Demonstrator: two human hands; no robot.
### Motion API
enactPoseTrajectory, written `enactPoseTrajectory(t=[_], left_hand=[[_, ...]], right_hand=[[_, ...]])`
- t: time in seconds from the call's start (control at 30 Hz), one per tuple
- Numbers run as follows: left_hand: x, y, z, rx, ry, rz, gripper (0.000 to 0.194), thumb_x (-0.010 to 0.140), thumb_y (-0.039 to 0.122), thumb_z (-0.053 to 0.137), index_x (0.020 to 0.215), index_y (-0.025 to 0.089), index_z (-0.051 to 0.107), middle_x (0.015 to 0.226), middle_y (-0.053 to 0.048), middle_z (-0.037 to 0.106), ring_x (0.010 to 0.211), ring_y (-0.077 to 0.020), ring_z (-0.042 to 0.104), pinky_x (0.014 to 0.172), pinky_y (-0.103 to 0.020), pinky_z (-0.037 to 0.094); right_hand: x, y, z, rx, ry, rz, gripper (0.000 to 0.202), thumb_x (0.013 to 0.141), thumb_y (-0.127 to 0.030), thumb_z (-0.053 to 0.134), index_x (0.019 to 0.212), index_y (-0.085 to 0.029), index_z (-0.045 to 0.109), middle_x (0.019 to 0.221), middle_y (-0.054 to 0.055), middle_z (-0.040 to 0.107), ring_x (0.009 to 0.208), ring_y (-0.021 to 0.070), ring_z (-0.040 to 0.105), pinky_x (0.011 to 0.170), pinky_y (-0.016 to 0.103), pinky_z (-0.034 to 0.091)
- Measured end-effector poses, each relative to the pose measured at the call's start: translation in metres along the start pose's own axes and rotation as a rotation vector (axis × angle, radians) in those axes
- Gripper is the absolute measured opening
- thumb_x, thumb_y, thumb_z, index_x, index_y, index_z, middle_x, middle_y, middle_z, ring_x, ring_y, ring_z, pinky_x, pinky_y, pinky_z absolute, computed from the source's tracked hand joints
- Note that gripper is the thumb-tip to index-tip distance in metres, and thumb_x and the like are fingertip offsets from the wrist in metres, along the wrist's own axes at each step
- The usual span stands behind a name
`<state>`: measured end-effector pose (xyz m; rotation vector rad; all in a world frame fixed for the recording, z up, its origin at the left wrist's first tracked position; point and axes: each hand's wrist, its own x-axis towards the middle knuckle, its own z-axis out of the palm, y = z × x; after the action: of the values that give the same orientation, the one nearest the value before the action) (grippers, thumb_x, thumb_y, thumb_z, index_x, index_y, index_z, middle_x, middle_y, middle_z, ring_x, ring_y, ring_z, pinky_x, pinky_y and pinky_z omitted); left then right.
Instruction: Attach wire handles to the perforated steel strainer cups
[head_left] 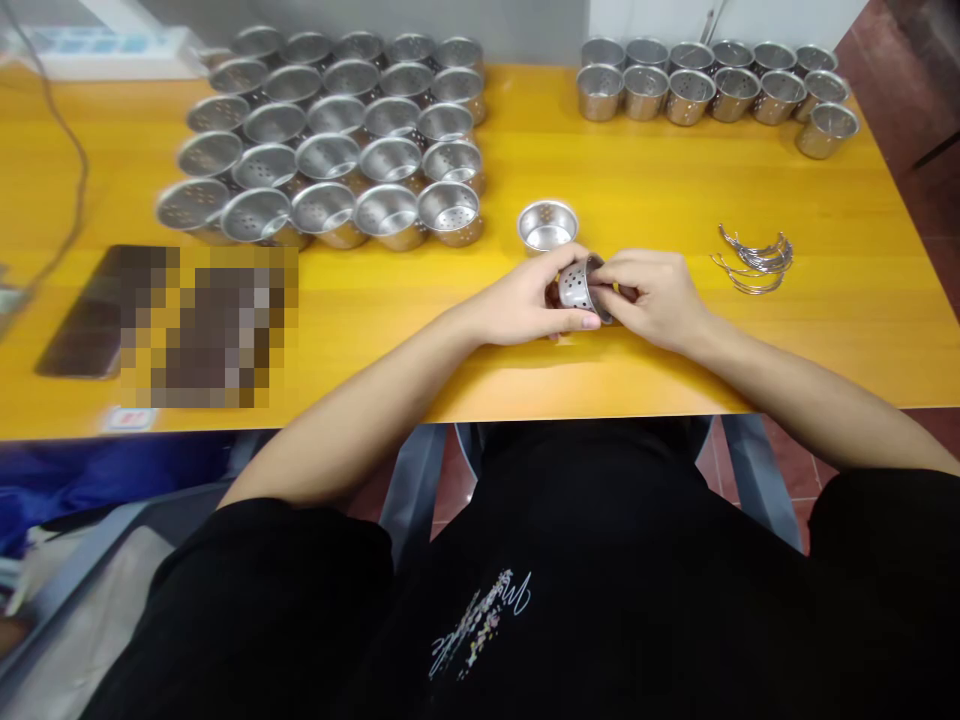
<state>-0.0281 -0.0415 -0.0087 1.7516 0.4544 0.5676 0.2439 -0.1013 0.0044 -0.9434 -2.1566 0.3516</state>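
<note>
My left hand [525, 300] is wrapped round a small perforated metal cup [576, 286], which is tipped on its side with its mouth turned to the right. The thumb and fingers of my right hand [652, 295] are pinched together at the cup's mouth, partly inside it. Whatever those fingertips hold, if anything, is hidden by the rim. Just behind my hands a shallow round metal bowl [548, 228] rests upright on the table. To the right of my right hand lies a small pile of curved thin metal wires [757, 260].
Rows of perforated metal cups [322, 160] cover the back left of the yellow table [660, 180]. More cups [690, 95] line the back right edge. A dark phone-like slab [97, 310] and a blurred-out patch lie at left, near a cable [79, 170].
</note>
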Motion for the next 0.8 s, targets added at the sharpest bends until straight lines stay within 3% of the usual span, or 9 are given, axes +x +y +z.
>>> enactPoseTrajectory(t=[0.1, 0.3, 0.47, 0.63, 0.8], left_hand=[[0.000, 0.000, 0.000, 0.011, 0.004, -0.008, 0.087, 0.094, 0.075, 0.115, 0.147, 0.028, 0.065, 0.117, -0.005, 0.077, 0.076, -0.0173, 0.077, 0.065, -0.031, 0.063], [0.003, 0.004, -0.003, 0.186, 0.053, 0.078, 0.090, 0.086, 0.080, 0.117, 0.141, 0.023, 0.073, 0.129, -0.009, 0.078, 0.106, -0.0241, 0.078, 0.092, -0.036, 0.067], [0.003, 0.005, -0.003, 0.183, 0.040, 0.066, 0.097, 0.083, 0.080, 0.119, 0.146, 0.021, 0.075, 0.142, -0.014, 0.082, 0.117, -0.0280, 0.081, 0.102, -0.039, 0.069], [0.002, 0.006, -0.002, 0.180, 0.026, 0.056, 0.102, 0.078, 0.082, 0.120, 0.149, 0.021, 0.078, 0.147, -0.016, 0.085, 0.126, -0.0317, 0.083, 0.112, -0.044, 0.071], [0.003, 0.008, 0.000, 0.147, -0.012, 0.070, 0.107, 0.075, 0.083, 0.122, 0.153, 0.022, 0.081, 0.149, -0.017, 0.086, 0.131, -0.0340, 0.085, 0.117, -0.047, 0.072]], right_hand=[[0.002, -0.003, -0.003, 0.089, -0.053, 0.017, 0.022, 0.118, -0.027, 0.074, 0.102, -0.021, 0.088, 0.094, 0.006, 0.078, 0.082, 0.0210, 0.062, 0.083, 0.038, 0.051], [0.006, -0.005, -0.012, 0.288, -0.192, 0.025, 0.016, 0.110, -0.022, 0.072, 0.094, -0.021, 0.075, 0.089, 0.001, 0.073, 0.077, 0.0176, 0.058, 0.077, 0.034, 0.043], [0.006, -0.006, -0.016, 0.303, -0.270, 0.104, 0.017, 0.107, -0.025, 0.073, 0.092, -0.023, 0.067, 0.077, -0.005, 0.063, 0.070, 0.0146, 0.050, 0.073, 0.033, 0.038], [0.009, -0.007, -0.027, 0.310, -0.399, 0.113, 0.013, 0.107, -0.025, 0.075, 0.096, -0.023, 0.070, 0.076, -0.006, 0.062, 0.068, 0.0136, 0.050, 0.069, 0.031, 0.036], [0.011, -0.004, -0.046, 0.469, -0.577, 0.062, 0.012, 0.112, -0.029, 0.080, 0.105, -0.024, 0.072, 0.079, -0.007, 0.064, 0.067, 0.0118, 0.052, 0.066, 0.027, 0.039]])
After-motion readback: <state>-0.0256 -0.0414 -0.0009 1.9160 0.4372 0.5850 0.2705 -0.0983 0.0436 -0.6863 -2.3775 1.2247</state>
